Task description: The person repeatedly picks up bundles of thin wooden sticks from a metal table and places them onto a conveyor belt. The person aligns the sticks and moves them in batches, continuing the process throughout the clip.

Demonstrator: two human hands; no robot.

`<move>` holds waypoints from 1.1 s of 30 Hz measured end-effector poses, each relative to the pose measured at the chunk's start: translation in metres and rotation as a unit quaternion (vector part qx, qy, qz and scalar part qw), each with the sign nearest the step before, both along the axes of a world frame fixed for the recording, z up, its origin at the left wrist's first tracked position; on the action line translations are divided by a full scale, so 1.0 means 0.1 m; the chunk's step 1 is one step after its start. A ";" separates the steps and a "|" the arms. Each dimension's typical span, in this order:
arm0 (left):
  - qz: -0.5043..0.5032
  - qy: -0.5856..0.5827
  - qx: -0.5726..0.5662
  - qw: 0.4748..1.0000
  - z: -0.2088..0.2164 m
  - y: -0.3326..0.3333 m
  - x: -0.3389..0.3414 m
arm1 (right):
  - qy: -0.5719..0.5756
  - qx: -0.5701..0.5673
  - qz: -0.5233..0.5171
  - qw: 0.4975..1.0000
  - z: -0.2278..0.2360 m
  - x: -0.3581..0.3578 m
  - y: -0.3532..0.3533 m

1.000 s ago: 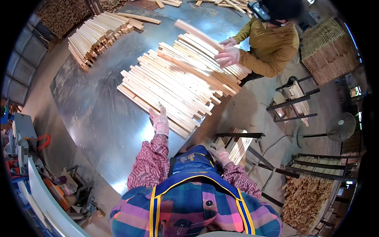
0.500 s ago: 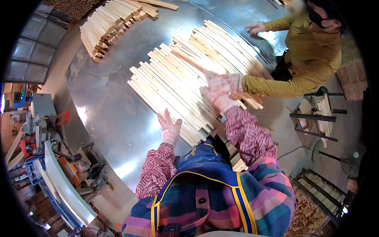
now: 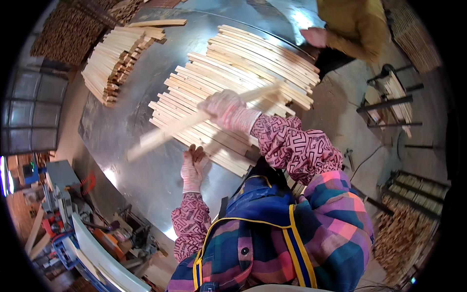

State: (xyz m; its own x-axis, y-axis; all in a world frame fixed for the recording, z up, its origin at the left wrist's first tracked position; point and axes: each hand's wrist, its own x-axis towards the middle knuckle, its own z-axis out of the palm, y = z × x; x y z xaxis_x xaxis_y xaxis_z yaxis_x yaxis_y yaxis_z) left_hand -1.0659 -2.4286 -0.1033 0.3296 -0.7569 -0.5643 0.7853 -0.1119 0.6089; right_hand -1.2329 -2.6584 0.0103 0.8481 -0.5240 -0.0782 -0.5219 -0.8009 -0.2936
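My right hand (image 3: 224, 109), in a pale glove, is closed around a wooden strip (image 3: 168, 131) held slantwise above the row of strips. The strip is blurred by motion; its left end reaches out over the metal tabletop. My left hand (image 3: 191, 169), gloved too, is raised palm up with its fingers apart and nothing in it, by the near left edge of the row. Many pale wooden strips (image 3: 194, 83) lie side by side on the metal table (image 3: 141, 180), their ends uneven.
A stack of strips (image 3: 104, 63) lies at the table's far left. A co-worker's hand (image 3: 315, 37) hangs over the far right edge. Machinery (image 3: 58, 194) stands at left; racks holding wood (image 3: 389, 104) stand at right, beside a wood pile (image 3: 404, 231).
My right hand has lifted a strip and moved left with it. My left hand has come off the strips and turned palm up. The co-worker has drawn back toward the far right.
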 end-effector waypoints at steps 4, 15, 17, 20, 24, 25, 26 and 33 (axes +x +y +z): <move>-0.280 0.106 -0.143 0.943 0.63 0.42 0.05 | -0.234 -0.051 0.034 0.970 -0.45 0.07 0.72; -0.374 -0.076 0.089 0.920 0.54 1.64 -0.44 | -0.208 0.373 -0.429 0.796 -0.62 0.02 3.00; -0.391 -0.166 0.042 0.904 0.53 1.76 -0.47 | -0.244 0.369 -0.418 0.793 -0.54 0.00 3.10; -0.415 -0.324 0.002 0.850 0.67 1.79 -0.57 | -0.310 0.397 -0.404 0.764 -0.47 0.00 3.15; -0.542 -0.539 0.071 0.640 1.08 1.66 -0.81 | -0.428 0.370 -0.425 0.707 -0.17 -0.36 3.10; -0.553 -0.558 0.020 0.619 1.17 1.63 -0.90 | -0.435 0.325 -0.459 0.703 -0.04 -0.52 3.08; -0.556 -0.513 -0.109 0.644 1.24 1.61 -0.98 | -0.430 0.311 -0.471 0.705 0.12 -0.82 3.06; -0.630 -0.345 -0.101 0.688 1.00 1.62 -1.23 | -0.140 0.005 -0.768 0.625 0.34 -3.75 3.68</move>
